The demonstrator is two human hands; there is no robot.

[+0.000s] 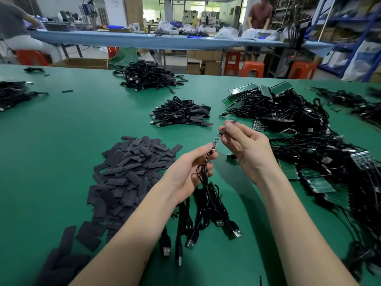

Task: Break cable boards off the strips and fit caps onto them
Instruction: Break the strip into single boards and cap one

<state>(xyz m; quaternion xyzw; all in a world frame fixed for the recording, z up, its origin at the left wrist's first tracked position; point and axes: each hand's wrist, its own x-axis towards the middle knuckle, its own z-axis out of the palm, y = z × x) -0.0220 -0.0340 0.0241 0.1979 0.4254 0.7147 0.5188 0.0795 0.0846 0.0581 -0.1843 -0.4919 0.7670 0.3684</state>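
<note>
Left hand (189, 168) pinching cable board (215, 143), right hand (245, 145) holding cap (228, 125)

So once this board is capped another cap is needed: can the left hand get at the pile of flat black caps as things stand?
Probably yes: the pile of caps lies open on the mat just beside the left hand. But that hand grips the cable, so it must free itself first.

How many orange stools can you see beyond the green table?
5: far left, one behind the cable pile, three at right; others may be hidden.
</note>
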